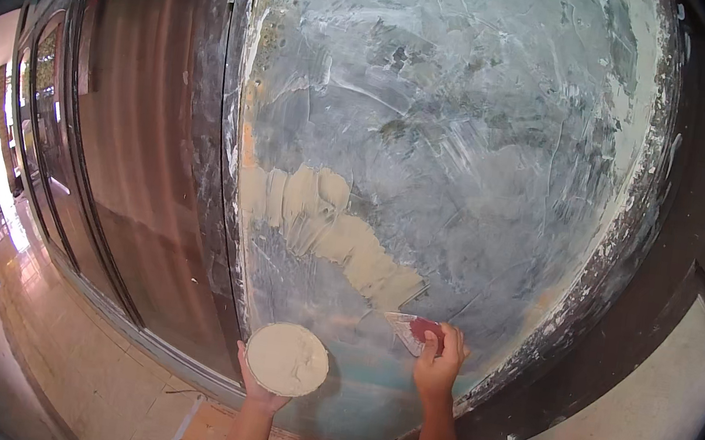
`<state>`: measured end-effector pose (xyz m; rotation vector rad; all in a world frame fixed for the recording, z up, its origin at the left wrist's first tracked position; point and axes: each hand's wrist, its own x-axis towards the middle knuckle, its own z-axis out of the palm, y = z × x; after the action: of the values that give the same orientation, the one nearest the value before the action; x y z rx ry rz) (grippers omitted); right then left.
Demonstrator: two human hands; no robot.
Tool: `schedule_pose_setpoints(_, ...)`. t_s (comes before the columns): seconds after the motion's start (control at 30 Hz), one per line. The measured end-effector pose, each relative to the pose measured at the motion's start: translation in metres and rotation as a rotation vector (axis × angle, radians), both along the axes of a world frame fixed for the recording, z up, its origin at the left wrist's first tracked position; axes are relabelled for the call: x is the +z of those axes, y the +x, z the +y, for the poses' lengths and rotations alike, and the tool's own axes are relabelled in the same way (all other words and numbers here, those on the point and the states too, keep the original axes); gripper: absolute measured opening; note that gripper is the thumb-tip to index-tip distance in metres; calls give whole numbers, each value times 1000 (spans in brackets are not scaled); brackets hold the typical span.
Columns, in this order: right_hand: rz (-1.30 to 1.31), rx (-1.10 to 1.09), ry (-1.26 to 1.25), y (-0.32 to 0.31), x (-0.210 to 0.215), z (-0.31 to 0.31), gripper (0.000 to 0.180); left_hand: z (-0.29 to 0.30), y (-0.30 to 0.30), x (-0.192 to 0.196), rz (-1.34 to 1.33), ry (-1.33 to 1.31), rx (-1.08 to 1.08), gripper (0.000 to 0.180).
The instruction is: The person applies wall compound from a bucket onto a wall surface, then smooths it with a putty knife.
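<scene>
My right hand (441, 360) is closed round the red handle of a putty knife (406, 328). Its pale, smeared blade points up and left, close to the grey wall panel (469, 199). A band of fresh beige putty (337, 240) runs down across the panel from the left edge and ends just above the blade. Low on the left, my left hand (259, 391) supports a round tub of beige putty (288, 360) from below and the side. The putty nearly fills the tub, with a few marks in its surface. Most of my left fingers are hidden behind the tub.
Left of the panel stands a dark frame with brown glazed doors (152, 99). A dark frame with chipped white paint (624, 227) borders the panel's right side, beside dark panelling with pale insets (627, 421). Tiled floor (87, 372) stretches along the lower left.
</scene>
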<state>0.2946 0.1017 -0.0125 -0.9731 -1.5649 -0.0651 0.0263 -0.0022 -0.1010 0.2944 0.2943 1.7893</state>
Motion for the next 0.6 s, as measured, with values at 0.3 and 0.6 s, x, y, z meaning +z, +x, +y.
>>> schedule_pose_setpoints(0.3, 124, 19, -66, 6, 11, 0, 20, -1, 1, 0, 16, 19, 19, 92)
schedule_pose_setpoints(0.6, 71, -42, -1, 6, 11, 9, 19, -1, 0, -5, 6, 18, 25, 93)
